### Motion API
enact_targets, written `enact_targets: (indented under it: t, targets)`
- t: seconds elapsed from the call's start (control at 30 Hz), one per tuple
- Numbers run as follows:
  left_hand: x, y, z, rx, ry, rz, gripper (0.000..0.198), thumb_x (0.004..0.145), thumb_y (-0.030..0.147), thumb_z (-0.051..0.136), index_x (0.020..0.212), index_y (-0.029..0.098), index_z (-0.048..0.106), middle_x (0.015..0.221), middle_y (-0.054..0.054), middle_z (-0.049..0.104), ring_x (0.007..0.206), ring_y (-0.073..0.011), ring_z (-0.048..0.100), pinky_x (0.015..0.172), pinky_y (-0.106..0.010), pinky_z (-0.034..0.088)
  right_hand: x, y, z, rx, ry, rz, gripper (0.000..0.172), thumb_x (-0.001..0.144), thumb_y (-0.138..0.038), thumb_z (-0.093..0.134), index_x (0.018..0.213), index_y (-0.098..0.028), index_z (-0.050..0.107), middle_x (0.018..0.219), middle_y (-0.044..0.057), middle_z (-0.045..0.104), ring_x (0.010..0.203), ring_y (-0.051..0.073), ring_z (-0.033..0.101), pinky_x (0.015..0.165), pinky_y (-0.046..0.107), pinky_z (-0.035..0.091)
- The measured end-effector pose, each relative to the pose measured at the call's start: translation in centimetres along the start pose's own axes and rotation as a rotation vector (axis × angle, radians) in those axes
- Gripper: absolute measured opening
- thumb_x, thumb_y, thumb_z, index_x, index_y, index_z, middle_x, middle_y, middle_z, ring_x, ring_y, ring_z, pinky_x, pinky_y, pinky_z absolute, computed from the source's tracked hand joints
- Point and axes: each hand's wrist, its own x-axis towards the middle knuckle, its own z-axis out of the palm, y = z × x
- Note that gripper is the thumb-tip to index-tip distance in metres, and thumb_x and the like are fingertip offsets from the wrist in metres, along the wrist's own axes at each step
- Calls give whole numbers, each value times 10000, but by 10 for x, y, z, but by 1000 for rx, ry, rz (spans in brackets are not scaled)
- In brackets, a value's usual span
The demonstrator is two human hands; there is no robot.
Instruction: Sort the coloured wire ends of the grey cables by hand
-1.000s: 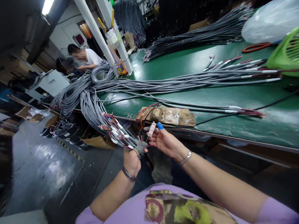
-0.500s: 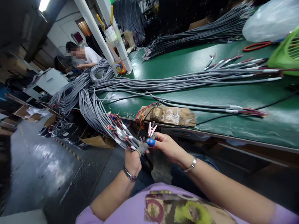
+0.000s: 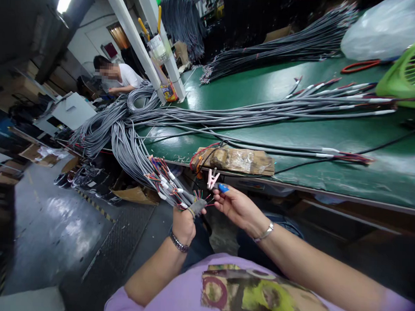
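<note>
My left hand (image 3: 185,223) is closed round the ends of several grey cables (image 3: 133,156), its thumb and fingers in grey covers. Thin coloured wires (image 3: 198,195) fan out above its fingertips. Just to the right, my right hand (image 3: 238,207) has its fingers curled together, with a blue cover on one digit. Whatever its fingertips pinch, if anything, is too small to make out. A pink clip (image 3: 212,179) stands directly at those fingertips; I cannot tell whether they touch it. Behind the left hand, more stripped cable ends (image 3: 164,179) with white sleeves hang over the bench edge.
The green bench (image 3: 297,174) carries a long bundle of grey cables (image 3: 230,114), a wooden block (image 3: 251,161), dark cables (image 3: 275,52), a green basket (image 3: 406,77) and a plastic bag (image 3: 384,28). A white post (image 3: 173,75) rises at left. Another person (image 3: 128,77) works beyond.
My right hand has moved from the left hand's fingertips slightly up and right, opening a gap between the hands. The left hand stays on the cables. The view has shifted slightly.
</note>
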Motion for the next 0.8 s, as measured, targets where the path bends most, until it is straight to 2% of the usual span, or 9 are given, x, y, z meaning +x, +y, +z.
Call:
enact_targets:
  t: [0.03, 0.1, 0.23, 0.33, 0.53, 0.6, 0.7, 0.73, 0.8]
  targets:
    - [0, -1, -2, 2, 4, 1, 205, 583, 270, 779, 546, 137, 628, 504, 6, 607, 469, -104, 557, 503, -229, 461, -2, -2, -2, -34, -17, 28, 75, 755, -216, 659, 770, -186, 592, 747, 5, 618, 586, 80, 560, 539, 202, 492]
    - [0, -2, -4, -2, 0, 4, 208, 583, 278, 778, 548, 141, 626, 505, 9, 605, 469, -104, 554, 501, -230, 458, -7, -3, -3, -149, -90, 62, 157, 782, -328, 643, 796, -178, 599, 789, 31, 626, 611, 97, 567, 524, 215, 486]
    - [1, -5, -5, 5, -44, 40, 187, 615, 271, 753, 560, 147, 625, 495, 16, 591, 478, -109, 554, 527, -241, 464, -15, -2, 4, -485, -129, -54, 369, 689, -508, 704, 692, -172, 549, 615, -18, 539, 525, 83, 475, 480, 210, 416]
    - [0, -5, -4, 20, -64, 60, 192, 632, 275, 751, 565, 150, 622, 491, 15, 585, 497, -118, 568, 546, -247, 470, -18, -4, 14, -651, -125, -145, 415, 618, -527, 743, 625, -179, 517, 532, -45, 492, 480, 71, 402, 466, 211, 361]
    - [-2, -1, -3, 30, -56, 13, 215, 621, 288, 761, 555, 146, 614, 491, 19, 581, 479, -111, 561, 535, -246, 470, -19, -8, 16, -678, -244, -226, 296, 656, -446, 708, 622, -188, 567, 566, -17, 552, 560, 117, 481, 552, 255, 406]
    - [-1, 0, -2, 18, -50, 0, 212, 602, 278, 769, 553, 143, 613, 482, 22, 576, 464, -109, 554, 517, -241, 462, -15, -8, 9, -654, -184, -281, 231, 659, -377, 694, 612, -181, 580, 590, -12, 556, 583, 116, 485, 570, 252, 410]
    - [-1, 2, -3, 11, -23, -26, 195, 568, 258, 777, 572, 142, 620, 497, 20, 588, 458, -108, 552, 496, -238, 457, -6, -12, -5, -513, 81, -309, 183, 652, -340, 666, 629, -182, 578, 588, -24, 522, 559, 98, 457, 554, 234, 407]
    - [-1, 2, -3, 11, -18, -34, 190, 563, 254, 776, 580, 142, 623, 504, 18, 594, 461, -109, 554, 495, -238, 459, -5, -14, -9, -480, 119, -283, 180, 649, -345, 670, 670, -184, 591, 606, -23, 529, 565, 99, 466, 557, 235, 418]
    - [-1, 1, -4, 18, -23, -36, 181, 570, 247, 772, 588, 141, 627, 510, 14, 601, 470, -110, 559, 501, -236, 462, -5, -17, -12, -460, 51, -192, 241, 670, -399, 673, 763, -184, 614, 717, 4, 589, 596, 105, 501, 572, 249, 448]
